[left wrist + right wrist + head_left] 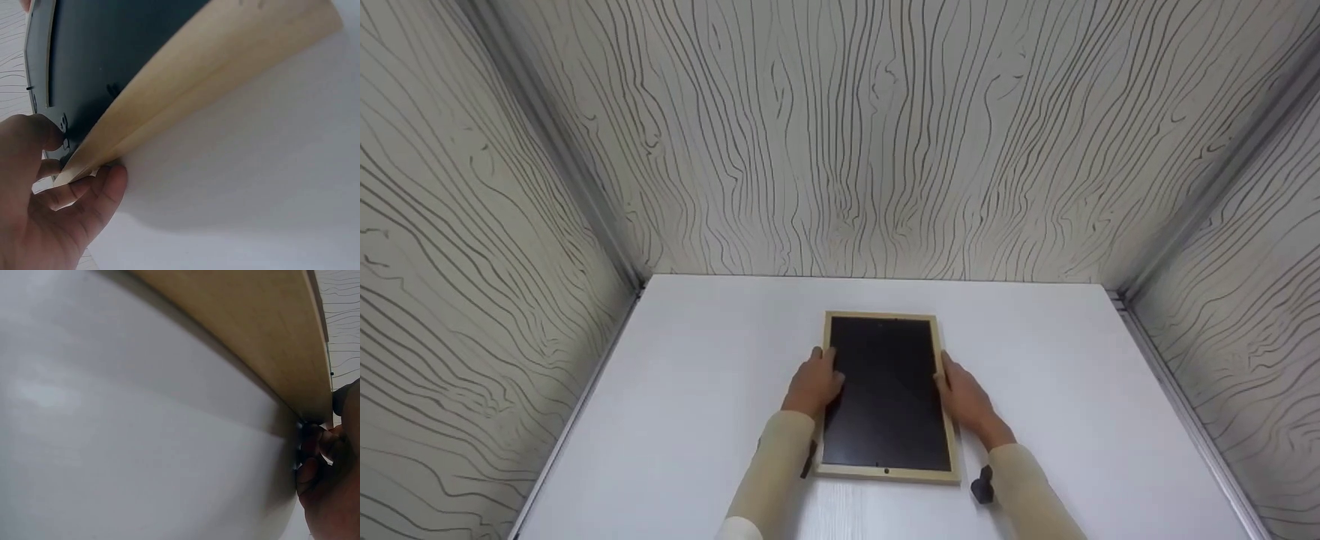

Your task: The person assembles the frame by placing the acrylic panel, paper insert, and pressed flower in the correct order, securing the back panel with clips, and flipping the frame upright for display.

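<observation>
A rectangular picture frame (pixel 847 471) with pale wooden sides and a black back panel (pixel 885 394) lies lengthwise in front of me, backing side up. My left hand (pixel 814 384) grips its left side, thumb over the edge onto the black panel. On the opposite side, my right hand (pixel 966 394) holds the wooden edge at about the same height. Small fittings (pixel 64 122) show on the dark backing in the left wrist view, beside the thumb. There the fingers curl beneath the wooden side (pixel 163 93). In the right wrist view the fingertips are tucked at the frame's lower edge (pixel 247 326).
The frame is over a white table (pixel 712 352). Walls with a wood-grain line pattern (pixel 840 150) enclose the table at the back, left and right. Metal rails (pixel 1177 405) run along its sides. A small dark device (pixel 982 486) sits at the right wrist.
</observation>
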`<state>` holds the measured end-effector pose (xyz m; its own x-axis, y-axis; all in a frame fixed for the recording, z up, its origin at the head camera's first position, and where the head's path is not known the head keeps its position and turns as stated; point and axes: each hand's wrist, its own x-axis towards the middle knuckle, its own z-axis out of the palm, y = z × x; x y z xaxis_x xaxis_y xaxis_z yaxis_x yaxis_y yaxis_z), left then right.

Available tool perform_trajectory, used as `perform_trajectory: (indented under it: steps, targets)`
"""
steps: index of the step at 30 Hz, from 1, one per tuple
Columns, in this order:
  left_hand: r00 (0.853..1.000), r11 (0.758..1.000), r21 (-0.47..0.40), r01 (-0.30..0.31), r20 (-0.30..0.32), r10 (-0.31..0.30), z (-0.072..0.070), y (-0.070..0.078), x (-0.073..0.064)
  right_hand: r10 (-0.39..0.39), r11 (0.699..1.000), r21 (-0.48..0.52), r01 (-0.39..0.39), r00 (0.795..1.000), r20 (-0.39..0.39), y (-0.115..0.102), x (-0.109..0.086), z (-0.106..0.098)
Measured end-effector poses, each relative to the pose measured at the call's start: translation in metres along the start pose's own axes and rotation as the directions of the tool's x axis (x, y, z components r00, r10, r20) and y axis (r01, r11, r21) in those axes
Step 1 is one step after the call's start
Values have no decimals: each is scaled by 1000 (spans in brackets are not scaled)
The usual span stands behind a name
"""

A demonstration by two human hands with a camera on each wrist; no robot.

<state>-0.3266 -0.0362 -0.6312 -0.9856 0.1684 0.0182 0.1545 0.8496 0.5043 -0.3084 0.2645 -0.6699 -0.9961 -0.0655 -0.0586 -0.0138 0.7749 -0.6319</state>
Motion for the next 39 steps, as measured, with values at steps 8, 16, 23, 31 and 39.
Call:
perform_trajectory:
  steps: [8,16,23,31,39]
  targets:
    - [1000,1000,16,-19,-17,19,3,-3,-1,-1,1000,-1,1,1000,-7,0,-2,1]
    - [999,1000,-18,12,35,-11,5,-5,-1,3,1000,0,-3,1000,3,0,-2,-2]
    - [998,994,-107,14,64,-7,5,-18,-6,8,1000,4,-9,998,63,-5,1,-10]
    - [988,961,-274,41,152,1,0,-44,-10,18,1000,-11,-17,991,136,-22,16,-32]
    - [976,913,-407,35,212,57,-4,-62,-12,-45,979,-199,38,998,-33,-46,50,-35]
